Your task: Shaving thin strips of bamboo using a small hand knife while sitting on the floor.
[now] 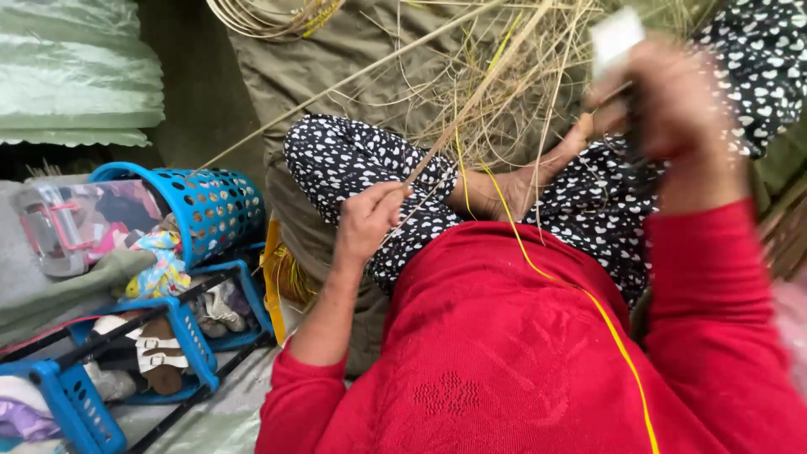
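You are sitting on an olive-green cloth sheet (336, 67) spread over the ground, its surface creased and scattered with loose dry straw (504, 92). To your left, a round blue plastic basket with punched holes (210, 206) lies tipped on its side, with folded fabric showing inside. Below it stands a blue plastic rack with black metal rails (181, 324), its open bins holding sandals and shoes. A sheet of pale green corrugated roofing (76, 71) fills the upper left corner, above a dark gap. A coil of thin pale cane (269, 17) lies at the top edge. The light is soft, even daylight without hard shadows.
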